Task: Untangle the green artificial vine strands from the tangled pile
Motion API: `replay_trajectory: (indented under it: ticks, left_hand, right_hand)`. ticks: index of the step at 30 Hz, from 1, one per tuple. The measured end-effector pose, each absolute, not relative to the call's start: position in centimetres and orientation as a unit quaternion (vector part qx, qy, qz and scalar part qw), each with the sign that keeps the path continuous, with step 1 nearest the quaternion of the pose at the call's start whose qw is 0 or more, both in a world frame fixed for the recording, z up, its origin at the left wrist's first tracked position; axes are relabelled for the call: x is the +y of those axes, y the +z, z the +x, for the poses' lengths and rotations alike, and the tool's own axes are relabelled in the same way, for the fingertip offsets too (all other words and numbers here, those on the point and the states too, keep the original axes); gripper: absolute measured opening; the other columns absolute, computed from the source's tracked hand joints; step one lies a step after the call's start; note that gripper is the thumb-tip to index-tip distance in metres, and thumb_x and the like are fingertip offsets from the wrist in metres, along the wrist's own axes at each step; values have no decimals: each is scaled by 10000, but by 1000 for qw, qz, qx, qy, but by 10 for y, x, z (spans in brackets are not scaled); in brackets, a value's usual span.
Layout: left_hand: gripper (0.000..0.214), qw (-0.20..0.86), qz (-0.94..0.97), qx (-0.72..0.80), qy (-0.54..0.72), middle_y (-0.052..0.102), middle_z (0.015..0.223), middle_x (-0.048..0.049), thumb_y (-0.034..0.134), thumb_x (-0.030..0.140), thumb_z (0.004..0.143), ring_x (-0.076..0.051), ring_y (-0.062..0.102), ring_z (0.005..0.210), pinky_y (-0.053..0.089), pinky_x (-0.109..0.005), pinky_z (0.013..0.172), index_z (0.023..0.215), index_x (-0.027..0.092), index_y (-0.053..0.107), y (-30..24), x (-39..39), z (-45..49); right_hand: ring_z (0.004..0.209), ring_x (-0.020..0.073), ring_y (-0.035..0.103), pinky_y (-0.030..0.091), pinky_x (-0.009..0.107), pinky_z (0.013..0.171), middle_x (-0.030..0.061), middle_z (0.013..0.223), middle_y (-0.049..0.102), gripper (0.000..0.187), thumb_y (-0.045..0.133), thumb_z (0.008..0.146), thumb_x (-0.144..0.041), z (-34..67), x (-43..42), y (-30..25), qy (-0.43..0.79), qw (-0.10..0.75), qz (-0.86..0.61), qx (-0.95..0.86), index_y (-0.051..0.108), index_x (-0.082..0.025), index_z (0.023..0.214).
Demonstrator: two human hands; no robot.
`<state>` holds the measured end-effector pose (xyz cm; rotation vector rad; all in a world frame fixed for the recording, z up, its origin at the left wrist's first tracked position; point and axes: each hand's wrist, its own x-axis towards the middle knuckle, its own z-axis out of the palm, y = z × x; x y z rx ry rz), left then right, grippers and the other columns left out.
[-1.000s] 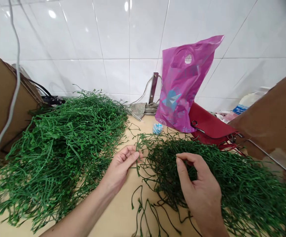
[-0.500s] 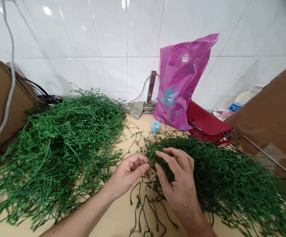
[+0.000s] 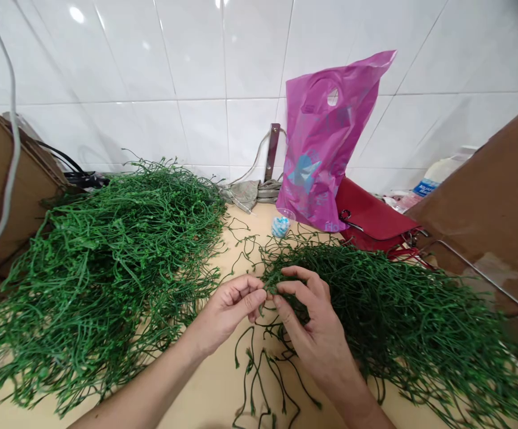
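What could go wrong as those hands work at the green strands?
The artificial vine strands pinched by the left hand and right hand run into a tangled pile, so a tug might knot or snap them. Loose strands also lie close to a small clear cup, which could get knocked over.

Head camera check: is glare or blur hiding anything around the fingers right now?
Head view: the fingers and green strands look reasonably sharp with no glare on them; bright glare stays on the wall tiles; the wide lens slants the tile lines; the cable at left looks soft.
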<state>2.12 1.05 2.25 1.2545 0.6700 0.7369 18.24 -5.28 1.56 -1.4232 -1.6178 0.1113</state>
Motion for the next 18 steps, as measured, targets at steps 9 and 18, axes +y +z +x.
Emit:
replay_trajectory:
  ticks: [9,18]
  left_hand:
    - [398,651,580,325,366,522,645,28,728,536,807,-104,425,615,330,-234,598,843,144,667,20,16,22]
    - [337,637,609,319,350,539,665,24,717,484,824,-112,451,634,378,-242,628,831,152,663,23,14,22]
  right_hand:
    - [1143,278,520,486,460,924,87,1171,582,79,621,919,-244,182,-53,17,42,480,-574,-662,696,-267,913]
    - [1157,270,522,490,463,935,87,1185,595,112,622,921,-228,186,-52,16,68,481,-574,-659,704,-280,977]
